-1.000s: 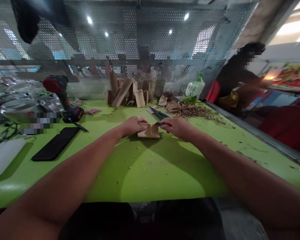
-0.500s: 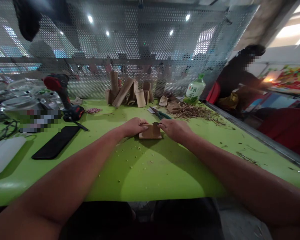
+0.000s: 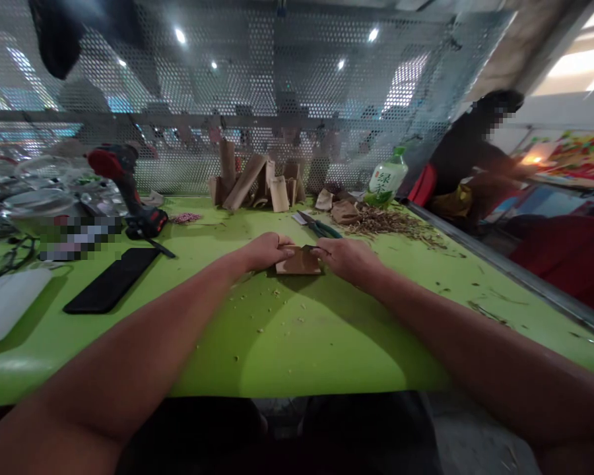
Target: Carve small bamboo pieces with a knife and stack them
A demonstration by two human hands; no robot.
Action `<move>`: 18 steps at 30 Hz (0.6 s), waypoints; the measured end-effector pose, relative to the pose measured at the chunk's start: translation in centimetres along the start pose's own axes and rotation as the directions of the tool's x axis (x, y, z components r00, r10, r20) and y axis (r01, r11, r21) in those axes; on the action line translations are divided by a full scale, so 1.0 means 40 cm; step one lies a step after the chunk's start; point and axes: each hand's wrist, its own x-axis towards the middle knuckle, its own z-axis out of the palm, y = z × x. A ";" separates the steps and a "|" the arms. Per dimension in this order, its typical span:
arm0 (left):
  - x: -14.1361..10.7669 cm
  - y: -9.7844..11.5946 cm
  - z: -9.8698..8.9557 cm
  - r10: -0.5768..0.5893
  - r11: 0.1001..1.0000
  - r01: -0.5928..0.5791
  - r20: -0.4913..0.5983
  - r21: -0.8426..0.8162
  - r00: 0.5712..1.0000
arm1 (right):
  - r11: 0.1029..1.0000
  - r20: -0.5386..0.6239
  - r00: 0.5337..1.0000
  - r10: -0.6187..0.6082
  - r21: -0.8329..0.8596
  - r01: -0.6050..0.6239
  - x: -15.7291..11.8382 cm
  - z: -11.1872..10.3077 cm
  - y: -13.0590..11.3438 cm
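Near the middle of the green table (image 3: 297,356), a small block of pale brown wood (image 3: 299,263) stands on the surface. My left hand (image 3: 270,251) is closed on its left end, the thumb lying along the near face. My right hand (image 3: 349,258) is closed around a small dark blade (image 3: 307,247), whose flat tip shows over the block's upper edge; its handle is hidden in my fist. Pliers with dark green handles (image 3: 321,228) lie just beyond my right hand. Small pale chips are scattered in front of the block.
Wood pieces (image 3: 242,185) stand against the perforated metal screen (image 3: 178,92). At right are a pile of shavings (image 3: 396,224), a green-labelled bottle (image 3: 386,177) and a seated person (image 3: 470,145). A cordless drill (image 3: 123,185) and black phone-like slab (image 3: 111,280) are at left.
Both hands stay on the block. My right hand and the blade have shifted very slightly, and the lit patch on the block's near face looks different. The whole view has drifted a little.
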 end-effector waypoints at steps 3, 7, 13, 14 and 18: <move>0.000 -0.001 0.001 -0.011 1.000 0.011 -0.007 0.005 1.000 | 1.000 0.005 1.000 0.013 -0.014 -0.013 0.002 0.000 -0.002; -0.001 -0.001 0.001 0.005 1.000 -0.005 -0.002 0.016 1.000 | 0.999 0.021 1.000 -0.023 -0.021 0.024 0.005 0.000 0.001; 0.003 -0.011 0.003 0.025 0.997 -0.024 -0.018 0.067 1.000 | 0.996 0.136 0.988 -0.076 0.052 0.069 0.028 0.006 0.009; 0.003 -0.013 0.003 0.029 0.997 -0.028 -0.021 0.077 0.999 | 0.993 0.157 0.982 -0.100 0.071 0.090 0.033 0.006 0.010; 0.007 -0.019 0.004 0.042 0.994 -0.038 -0.038 0.102 0.998 | 0.976 0.218 0.952 -0.213 0.096 0.196 0.042 -0.002 0.007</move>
